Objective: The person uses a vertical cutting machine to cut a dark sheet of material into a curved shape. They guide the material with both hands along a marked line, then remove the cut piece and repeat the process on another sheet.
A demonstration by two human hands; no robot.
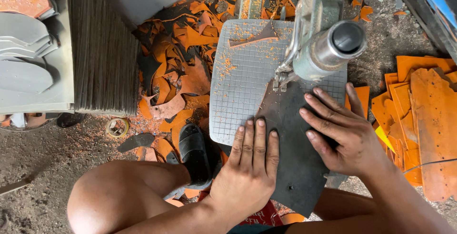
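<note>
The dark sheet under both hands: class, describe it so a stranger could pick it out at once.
Start at the grey gridded machine table in the middle, below the metal cutting head. On it lies the dark sheet, pressed flat by the left hand and the right hand. Unlike the orange scraps around it, it is large, charcoal grey and overhangs the table's near edge.

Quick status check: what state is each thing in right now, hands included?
Left hand: flat, pressing the dark sheet.
Right hand: flat on the sheet, fingers spread.
Dark sheet: lying on the cutting table, edge under the machine head.
Cutting table: dusted with orange crumbs.
Orange sheets: stacked at right.
</note>
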